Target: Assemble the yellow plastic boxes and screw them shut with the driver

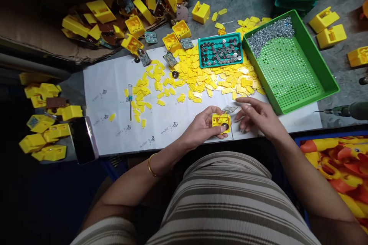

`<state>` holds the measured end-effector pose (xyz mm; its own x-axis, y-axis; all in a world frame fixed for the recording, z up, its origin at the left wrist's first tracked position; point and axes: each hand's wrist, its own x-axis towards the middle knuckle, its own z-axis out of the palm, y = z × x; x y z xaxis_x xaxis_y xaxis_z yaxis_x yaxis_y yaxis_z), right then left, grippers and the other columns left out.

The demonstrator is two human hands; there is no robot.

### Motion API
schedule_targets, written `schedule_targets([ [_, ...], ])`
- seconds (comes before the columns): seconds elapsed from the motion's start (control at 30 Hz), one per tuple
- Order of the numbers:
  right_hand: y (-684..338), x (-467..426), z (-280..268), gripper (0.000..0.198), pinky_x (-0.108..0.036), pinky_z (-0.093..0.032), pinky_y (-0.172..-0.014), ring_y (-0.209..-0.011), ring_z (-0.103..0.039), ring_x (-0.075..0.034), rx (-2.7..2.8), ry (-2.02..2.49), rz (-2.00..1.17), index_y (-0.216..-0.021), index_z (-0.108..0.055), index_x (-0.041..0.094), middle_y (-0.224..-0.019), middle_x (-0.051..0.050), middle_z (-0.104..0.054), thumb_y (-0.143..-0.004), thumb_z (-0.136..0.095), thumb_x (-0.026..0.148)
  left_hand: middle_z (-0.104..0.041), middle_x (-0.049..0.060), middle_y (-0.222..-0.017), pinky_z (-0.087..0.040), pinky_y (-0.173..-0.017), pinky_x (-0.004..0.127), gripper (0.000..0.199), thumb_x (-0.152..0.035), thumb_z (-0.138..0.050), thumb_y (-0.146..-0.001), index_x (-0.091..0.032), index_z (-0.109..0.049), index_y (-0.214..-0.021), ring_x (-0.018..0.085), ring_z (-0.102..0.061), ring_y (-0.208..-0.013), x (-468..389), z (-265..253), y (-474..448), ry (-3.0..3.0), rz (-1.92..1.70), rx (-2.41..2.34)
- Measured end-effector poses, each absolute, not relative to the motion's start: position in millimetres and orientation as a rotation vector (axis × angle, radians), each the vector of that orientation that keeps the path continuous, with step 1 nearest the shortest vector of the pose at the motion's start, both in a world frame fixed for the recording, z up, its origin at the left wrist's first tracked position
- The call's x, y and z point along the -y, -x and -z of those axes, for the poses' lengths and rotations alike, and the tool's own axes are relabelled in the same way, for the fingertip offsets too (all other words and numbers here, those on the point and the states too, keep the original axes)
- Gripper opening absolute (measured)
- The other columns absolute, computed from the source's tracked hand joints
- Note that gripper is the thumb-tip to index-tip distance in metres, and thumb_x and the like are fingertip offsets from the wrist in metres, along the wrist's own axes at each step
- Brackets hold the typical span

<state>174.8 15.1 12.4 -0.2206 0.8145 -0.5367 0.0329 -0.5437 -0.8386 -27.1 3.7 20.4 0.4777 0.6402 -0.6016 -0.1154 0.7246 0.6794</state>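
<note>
With fingers of left hand (201,127) closed round yellow housing (216,118), holds it by near edge of white sheet (156,116); with right hand (255,115) just to right, extends fingers half spread, seemingly gripping nothing. Could knock circuit board (229,109) on far side (cannot make out wiring) by careless right reach; could lose round disc (225,126) by slackening left grip.

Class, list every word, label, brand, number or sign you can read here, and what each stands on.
"ZHEN", followed by blurred letters: printed repeatedly on the white sheet, beside small logos.
Yellow casing in the left hand: no readable text.
Marks on circuit boards, if any: too small to read.
</note>
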Motion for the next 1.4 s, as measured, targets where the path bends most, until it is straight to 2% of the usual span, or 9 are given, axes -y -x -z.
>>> schedule_targets([
  [0.13,-171.4,-25.1,-9.0,0.062,-0.016,-0.037,-0.034,-0.044,-0.055,-0.009,0.962,1.387,-2.028,-0.111,-0.064,0.013,-0.059,0.002,-0.062,-0.063,-0.082,0.047,-0.063,-0.001,-0.082,-0.054,-0.057,0.021,0.048,-0.032,-0.079,-0.068,-0.020,-0.045,-0.100,0.011,-0.066,-0.062,-0.5,-25.4,27.8,-0.679,-0.391,-0.912],
  [0.23,-173.1,-28.2,-10.7,0.058,-0.016,-0.040,-0.037,-0.052,-0.060,-0.011,0.916,1.334,-2.006,-0.105,-0.067,0.014,-0.063,0.000,-0.064,-0.058,-0.087,0.040,-0.064,0.001,-0.084,-0.054,-0.056,0.022,0.047,-0.030,-0.076,-0.071,-0.018,-0.047,-0.106,0.011,-0.066,-0.060,-0.2,-26.3,30.4,-0.679,-0.330,-0.922],
  [0.43,-175.7,-28.7,-19.7,0.033,-0.020,-0.051,-0.049,-0.051,-0.059,-0.009,1.061,1.252,-1.878,-0.084,-0.069,0.015,-0.066,-0.001,-0.067,-0.065,-0.084,0.038,-0.067,0.006,-0.094,-0.055,-0.059,0.025,0.047,-0.025,-0.073,-0.073,-0.018,-0.049,-0.112,0.014,-0.068,-0.067,-1.5,-22.8,32.7,-0.570,-0.308,-0.830],
  [0.77,-171.9,-26.1,-21.8,0.028,-0.020,-0.051,-0.048,-0.053,-0.060,-0.010,1.196,1.219,-1.818,-0.087,-0.068,0.015,-0.072,-0.001,-0.067,-0.073,-0.077,0.038,-0.067,0.002,-0.085,-0.053,-0.052,0.022,0.046,-0.018,-0.073,-0.068,-0.018,-0.048,-0.107,0.012,-0.066,-0.059,-1.2,-23.9,28.5,-0.630,-0.299,-0.915],
  [1.0,-167.2,-17.6,-24.0,0.022,-0.023,-0.052,-0.055,-0.061,-0.062,-0.012,1.429,1.227,-1.554,-0.095,-0.069,0.016,-0.081,-0.003,-0.069,-0.081,-0.071,0.033,-0.056,-0.007,-0.062,-0.044,-0.039,0.015,0.035,-0.014,-0.066,-0.068,-0.018,-0.049,-0.099,0.005,-0.052,-0.040,7.9,-14.7,22.2,-0.799,-0.479,-1.234],
  [1.1,-166.3,-17.4,-17.6,0.025,-0.024,-0.054,-0.059,-0.064,-0.064,-0.012,1.477,1.261,-1.453,-0.100,-0.068,0.016,-0.089,-0.005,-0.070,-0.082,-0.068,0.033,-0.062,-0.004,-0.072,-0.046,-0.041,0.015,0.034,-0.017,-0.066,-0.070,-0.019,-0.047,-0.099,0.006,-0.056,-0.046,6.7,-13.2,23.8,-0.707,-0.495,-1.145],
  [1.23,-168.7,-18.0,-12.0,0.038,-0.025,-0.055,-0.058,-0.079,-0.066,-0.015,1.553,1.327,-1.232,-0.118,-0.062,0.019,-0.117,-0.010,-0.061,-0.083,-0.066,0.033,-0.067,0.004,-0.094,-0.050,-0.045,0.017,0.037,-0.019,-0.067,-0.074,-0.020,-0.046,-0.105,0.010,-0.064,-0.060,3.8,-14.9,26.8,-0.556,-0.515,-1.049],
  [1.33,-168.7,-12.6,-14.1,0.020,-0.024,-0.053,-0.060,-0.082,-0.063,-0.015,1.666,1.332,-0.947,-0.104,-0.069,0.019,-0.102,-0.007,-0.062,-0.085,-0.064,0.026,-0.067,0.007,-0.099,-0.056,-0.055,0.022,0.035,-0.020,-0.062,-0.078,-0.020,-0.046,-0.109,0.015,-0.070,-0.069,3.0,-15.3,28.8,-0.432,-0.549,-0.999],
  [1.4,-166.9,-6.4,-15.5,0.012,-0.025,-0.053,-0.064,-0.080,-0.062,-0.015,1.769,1.275,-0.892,-0.095,-0.071,0.020,-0.089,-0.005,-0.062,-0.087,-0.062,0.021,-0.066,0.007,-0.101,-0.058,-0.061,0.025,0.036,-0.020,-0.060,-0.078,-0.020,-0.047,-0.112,0.018,-0.072,-0.076,3.0,-15.2,29.7,-0.379,-0.596,-0.984],
])
